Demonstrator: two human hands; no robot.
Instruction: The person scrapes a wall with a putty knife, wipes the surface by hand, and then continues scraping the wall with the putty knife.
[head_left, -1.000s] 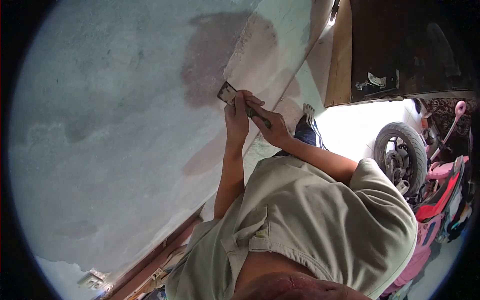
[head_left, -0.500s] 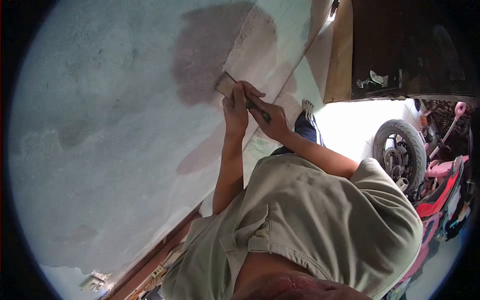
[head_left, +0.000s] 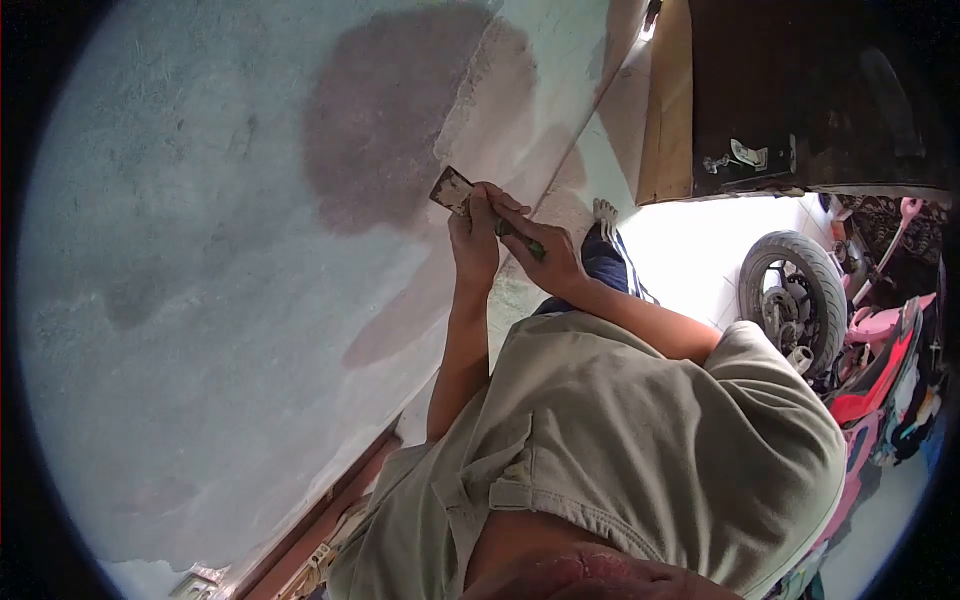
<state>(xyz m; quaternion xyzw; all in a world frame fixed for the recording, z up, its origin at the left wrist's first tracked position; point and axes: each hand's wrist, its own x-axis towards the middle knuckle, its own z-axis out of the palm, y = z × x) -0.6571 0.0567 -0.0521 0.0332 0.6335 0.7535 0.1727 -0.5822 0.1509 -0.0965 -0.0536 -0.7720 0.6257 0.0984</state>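
Rounded dark shadow (head_left: 385, 120) on the pale grey-green plaster wall (head_left: 190, 330) had moved left in the view since the previous frame, and the blade end of the flat, broad-bladed metal scraper with a green handle (head_left: 452, 192) sat slightly lower, its face now showing dark edges around a light patch.

Scraper position: in front of the wall, blade up and to the left, one corner just beside the lower end of the rough, pale ridge (head_left: 468, 85) in the plaster. Could not tell whether the blade edge touched the surface.

Grip, left hand (head_left: 474, 245): closed narrowly on the scraper near the base of the blade, thumb laid along it; far-side fingers mostly hidden. Grip, right hand (head_left: 550, 262): wrapped round the handle, a green part showing at the palm. Both hands were close together, their fingers overlapping.

Surroundings: khaki short-sleeved shirt (head_left: 640, 430) below the forearms; bare foot (head_left: 605, 210) beyond the right hand. To the right, a dark brown panel with a metal latch (head_left: 800, 80) stood above a black-tyred spoked wheel (head_left: 786, 308), with a glossy red panel (head_left: 872, 388) beside it.
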